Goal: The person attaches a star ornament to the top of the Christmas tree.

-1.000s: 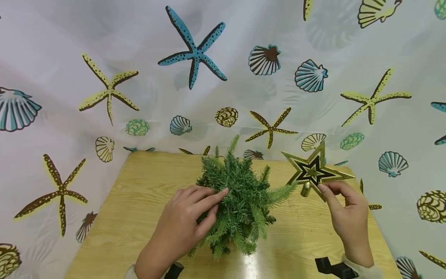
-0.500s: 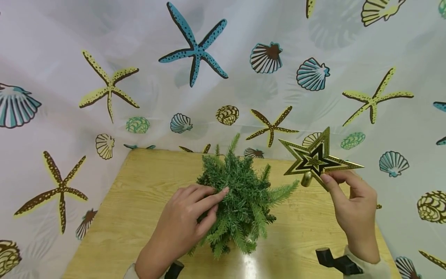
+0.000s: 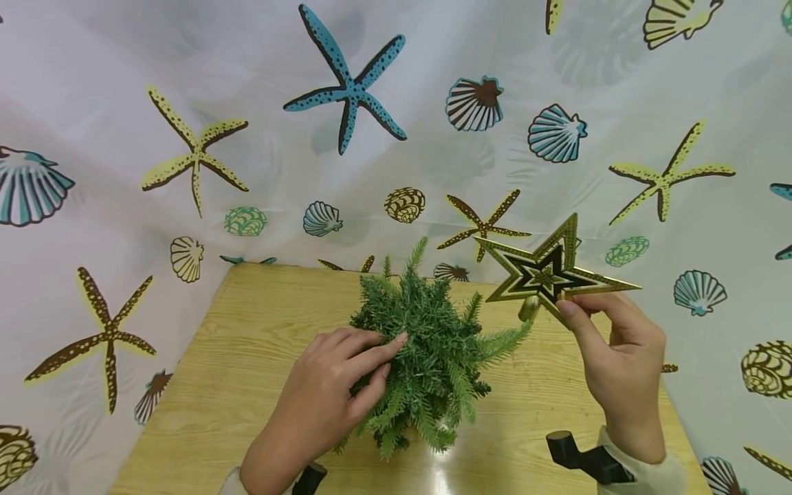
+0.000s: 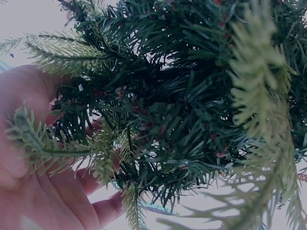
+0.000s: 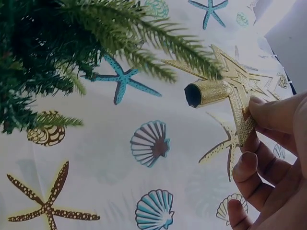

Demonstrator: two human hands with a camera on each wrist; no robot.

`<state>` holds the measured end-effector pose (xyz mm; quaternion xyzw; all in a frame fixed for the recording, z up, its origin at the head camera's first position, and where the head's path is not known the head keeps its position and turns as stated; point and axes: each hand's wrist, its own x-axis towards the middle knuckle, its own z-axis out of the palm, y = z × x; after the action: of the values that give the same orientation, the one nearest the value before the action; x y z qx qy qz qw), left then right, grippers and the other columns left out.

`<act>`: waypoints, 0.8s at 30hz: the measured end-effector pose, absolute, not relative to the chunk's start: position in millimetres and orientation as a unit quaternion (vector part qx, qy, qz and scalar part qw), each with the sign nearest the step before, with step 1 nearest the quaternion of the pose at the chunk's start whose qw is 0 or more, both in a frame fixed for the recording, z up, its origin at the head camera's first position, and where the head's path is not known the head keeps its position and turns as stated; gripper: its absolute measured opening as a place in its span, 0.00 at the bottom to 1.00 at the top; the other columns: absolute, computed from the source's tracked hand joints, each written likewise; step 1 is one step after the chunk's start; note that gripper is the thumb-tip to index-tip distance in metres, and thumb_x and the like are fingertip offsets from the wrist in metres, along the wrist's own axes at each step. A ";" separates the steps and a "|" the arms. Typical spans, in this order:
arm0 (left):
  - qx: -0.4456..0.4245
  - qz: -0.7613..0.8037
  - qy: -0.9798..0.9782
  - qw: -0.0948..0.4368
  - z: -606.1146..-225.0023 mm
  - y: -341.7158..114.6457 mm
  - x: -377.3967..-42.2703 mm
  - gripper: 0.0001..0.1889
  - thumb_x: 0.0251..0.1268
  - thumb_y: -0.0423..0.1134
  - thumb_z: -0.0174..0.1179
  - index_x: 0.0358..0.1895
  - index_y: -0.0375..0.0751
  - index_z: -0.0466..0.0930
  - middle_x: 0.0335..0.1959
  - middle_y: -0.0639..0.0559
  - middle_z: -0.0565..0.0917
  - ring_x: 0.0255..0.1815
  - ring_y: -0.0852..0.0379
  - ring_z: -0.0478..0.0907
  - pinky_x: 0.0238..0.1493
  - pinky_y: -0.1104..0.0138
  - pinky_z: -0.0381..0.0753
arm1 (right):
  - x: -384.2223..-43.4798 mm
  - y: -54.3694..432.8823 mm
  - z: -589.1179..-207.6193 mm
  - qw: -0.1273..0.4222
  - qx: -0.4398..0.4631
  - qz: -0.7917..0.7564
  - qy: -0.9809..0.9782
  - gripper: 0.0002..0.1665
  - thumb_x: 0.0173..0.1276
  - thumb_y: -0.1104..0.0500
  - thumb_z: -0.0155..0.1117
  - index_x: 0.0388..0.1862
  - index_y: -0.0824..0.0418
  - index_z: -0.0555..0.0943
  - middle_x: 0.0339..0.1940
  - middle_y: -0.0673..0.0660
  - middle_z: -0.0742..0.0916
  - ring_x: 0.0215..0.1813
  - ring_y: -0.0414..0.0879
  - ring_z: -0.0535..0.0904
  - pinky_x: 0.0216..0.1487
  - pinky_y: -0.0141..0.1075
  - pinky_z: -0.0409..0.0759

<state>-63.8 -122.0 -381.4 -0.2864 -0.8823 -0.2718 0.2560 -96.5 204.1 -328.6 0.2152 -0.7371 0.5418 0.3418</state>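
Note:
A small artificial Christmas tree (image 3: 427, 350) with green needle branches stands in the middle of the table. My left hand (image 3: 337, 371) holds it from the left side, its fingers partly sunk in the branches. In the left wrist view that hand (image 4: 43, 177) curves around the foliage, with the fingertips partly hidden by needles. To the right of the tree, my right hand (image 3: 619, 361) pinches a gold star tree topper (image 3: 544, 271) by a lower point, between thumb and fingers. In the right wrist view the star's hollow gold socket (image 5: 208, 92) faces the tree, beside a light green branch tip.
A wooden table (image 3: 247, 330) lies under the tree. A white curtain (image 3: 260, 55) printed with starfish and seashells hangs behind and along both sides. Black straps with camera mounts (image 3: 588, 457) sit at the wrists.
My right hand has lifted the star tree topper off the table area, first up and rightward, then slightly left toward the tree. The left hand and the Christmas tree have stayed in place.

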 end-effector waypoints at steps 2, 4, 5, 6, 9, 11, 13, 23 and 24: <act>-0.287 -0.271 -0.882 0.258 -381.6 -122.0 -63.9 0.20 0.69 0.37 0.64 0.63 0.54 0.87 0.49 0.54 0.88 0.49 0.53 0.84 0.51 0.52 0.83 | -97.2 200.6 -325.0 0.342 0.221 0.546 -0.732 0.06 0.68 0.71 0.71 0.35 0.77 0.86 0.36 0.60 0.88 0.40 0.44 0.81 0.45 0.32 0.79; -0.288 -0.269 -0.882 0.260 -381.6 -122.5 -63.6 0.20 0.69 0.37 0.64 0.63 0.54 0.87 0.49 0.54 0.88 0.49 0.53 0.84 0.52 0.52 0.83 | -98.0 196.2 -321.0 0.340 0.229 0.552 -0.726 0.04 0.67 0.73 0.70 0.35 0.77 0.86 0.36 0.59 0.88 0.40 0.45 0.82 0.45 0.32 0.80; -0.288 -0.267 -0.882 0.260 -381.7 -122.7 -63.6 0.20 0.69 0.37 0.64 0.63 0.54 0.87 0.50 0.54 0.88 0.50 0.53 0.84 0.52 0.52 0.83 | -98.5 194.0 -319.3 0.339 0.234 0.559 -0.720 0.04 0.67 0.73 0.71 0.35 0.77 0.86 0.36 0.59 0.89 0.40 0.45 0.82 0.45 0.32 0.80; -0.288 -0.267 -0.882 0.259 -381.6 -122.9 -63.4 0.20 0.69 0.37 0.64 0.63 0.54 0.86 0.50 0.54 0.88 0.50 0.53 0.84 0.53 0.52 0.83 | -98.9 191.9 -317.8 0.337 0.240 0.566 -0.713 0.05 0.67 0.73 0.71 0.35 0.77 0.86 0.36 0.59 0.89 0.40 0.46 0.82 0.45 0.33 0.80; -0.287 -0.268 -0.883 0.257 -381.6 -123.1 -63.1 0.20 0.69 0.37 0.64 0.63 0.55 0.86 0.50 0.54 0.88 0.50 0.53 0.84 0.53 0.52 0.83 | -99.8 185.2 -314.1 0.331 0.259 0.587 -0.692 0.01 0.66 0.75 0.71 0.34 0.76 0.87 0.36 0.59 0.89 0.39 0.46 0.82 0.45 0.33 0.80; -0.286 -0.269 -0.884 0.256 -381.6 -123.0 -63.0 0.20 0.70 0.38 0.64 0.63 0.55 0.86 0.51 0.54 0.88 0.50 0.53 0.84 0.53 0.52 0.83 | -100.0 180.7 -312.8 0.326 0.272 0.601 -0.678 0.01 0.65 0.75 0.71 0.34 0.75 0.87 0.35 0.60 0.89 0.39 0.46 0.82 0.45 0.33 0.80; -0.285 -0.270 -0.884 0.256 -381.6 -123.0 -62.9 0.20 0.70 0.38 0.64 0.63 0.55 0.86 0.51 0.54 0.88 0.50 0.53 0.84 0.53 0.51 0.83 | -99.9 175.8 -311.3 0.321 0.283 0.607 -0.670 0.04 0.63 0.79 0.69 0.34 0.75 0.87 0.35 0.59 0.90 0.40 0.46 0.83 0.45 0.33 0.81; -0.285 -0.268 -0.884 0.255 -381.7 -123.4 -63.0 0.20 0.70 0.38 0.64 0.63 0.55 0.86 0.50 0.54 0.88 0.50 0.53 0.84 0.52 0.52 0.83 | -101.1 153.2 -301.3 0.310 0.342 0.630 -0.625 0.01 0.64 0.76 0.71 0.34 0.74 0.87 0.36 0.59 0.91 0.41 0.47 0.86 0.47 0.35 0.84; -0.285 -0.269 -0.884 0.256 -381.9 -123.5 -63.0 0.20 0.70 0.38 0.64 0.63 0.55 0.86 0.50 0.54 0.88 0.50 0.53 0.84 0.52 0.52 0.83 | -100.8 151.2 -300.3 0.309 0.343 0.632 -0.622 0.00 0.65 0.75 0.71 0.34 0.75 0.87 0.36 0.59 0.91 0.41 0.47 0.86 0.47 0.35 0.84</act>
<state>-63.0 -123.5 -381.9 -0.2847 -0.8839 -0.2686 0.2561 -100.8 151.2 -300.3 0.3433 -0.6223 0.6321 0.3088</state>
